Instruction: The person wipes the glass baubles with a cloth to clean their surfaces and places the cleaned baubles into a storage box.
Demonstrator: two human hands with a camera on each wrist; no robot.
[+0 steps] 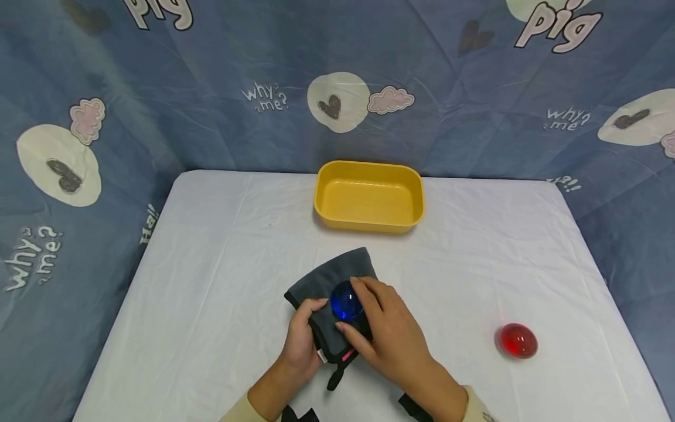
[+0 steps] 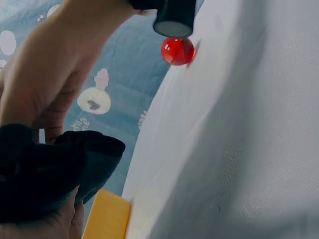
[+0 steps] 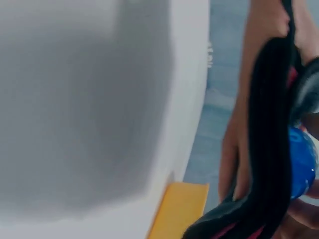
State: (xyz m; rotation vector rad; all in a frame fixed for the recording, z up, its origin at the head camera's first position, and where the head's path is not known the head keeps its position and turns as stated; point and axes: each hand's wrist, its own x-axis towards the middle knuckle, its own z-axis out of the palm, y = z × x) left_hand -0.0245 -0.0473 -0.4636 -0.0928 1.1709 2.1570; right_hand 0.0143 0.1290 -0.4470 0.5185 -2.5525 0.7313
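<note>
Midway between the left and right edges of the table (image 1: 211,264), towards the near side: a blue ball (image 1: 345,302) is held up against a gray cloth (image 1: 337,271), both raised off the white surface.
Blue ball: glossy, deep blue and see-through, caught by bright glints, and darker where it is backed by the fabric.
Gray cloth: bordered in black, with a black loop (image 1: 335,378) dangled from its near corner, and a white tag (image 1: 321,356) and a pink strip (image 1: 348,354) shown close by.
Left hand (image 1: 300,343): the cloth is gripped, thumb laid on top just beside the ball.
Right hand (image 1: 387,325): the ball is grasped between thumb and fingers.
Far edge, middle: a yellow tray (image 1: 369,227) is set there.
Towards the right edge: a red ball (image 1: 518,341) is seen on the table.
Left wrist view: the blue ball is hidden, but the end of a dark cylinder (image 2: 174,20) is revealed.
Right wrist view: the left fingers are shown stretched along the cloth's underside, concealed from the head view.
</note>
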